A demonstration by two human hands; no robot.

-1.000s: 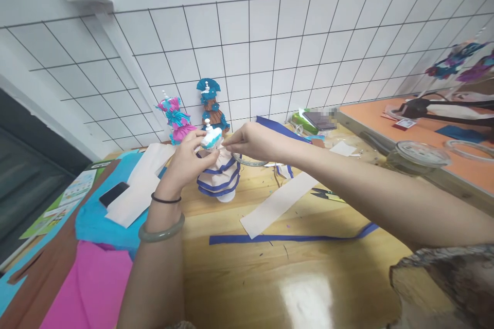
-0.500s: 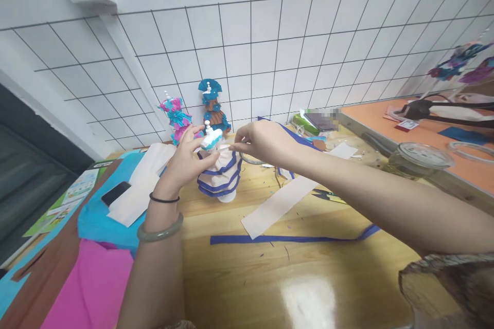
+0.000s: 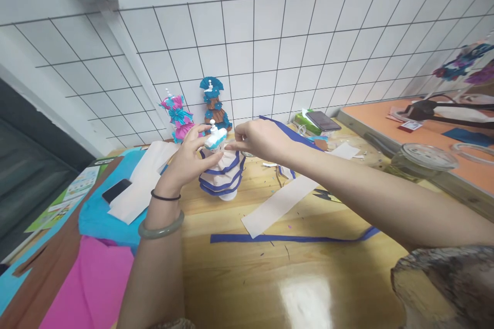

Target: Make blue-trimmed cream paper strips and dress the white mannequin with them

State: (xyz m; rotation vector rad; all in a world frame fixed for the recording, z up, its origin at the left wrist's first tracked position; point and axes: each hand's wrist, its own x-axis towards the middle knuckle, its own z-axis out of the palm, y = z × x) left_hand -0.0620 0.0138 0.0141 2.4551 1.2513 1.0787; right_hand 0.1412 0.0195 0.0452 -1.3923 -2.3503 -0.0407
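The tiled wall [image 3: 278, 51] is rising behind the wooden bench [image 3: 247, 277], and an orange surface [image 3: 370, 115] is lying at the far right. On the left, brown paper [image 3: 64, 257], turquoise paper [image 3: 96, 218] and pink paper [image 3: 94, 280] are spreading in overlapping layers. The right hand [image 3: 264, 139] is reaching in from the right, its thumb and index fingers pressing close together beside the neck of the striped figure [image 3: 222, 182]; I cannot tell what they are pinching. The left hand [image 3: 189, 159] is cupping the left side of its white and turquoise top [image 3: 215, 140], fingers spreading around it and thumb touching low at the front. The figure, with its pale ruffles and blue edges, is standing upright on the bench between the wrists. Behind it, 2 colourful paper towers are standing near the wall: a brown and teal tower [image 3: 214, 108] and a pink and turquoise tower [image 3: 177, 115]. Right of the figure, a pale paper strip [image 3: 268, 212] is lying at a slant, its near end beside a long blue strip [image 3: 270, 238]. A clear round container [image 3: 426, 157] is resting at the right. Scissors [image 3: 326, 195] are lying partly hidden under the right forearm. A dark phone [image 3: 117, 190] is resting on the turquoise paper.
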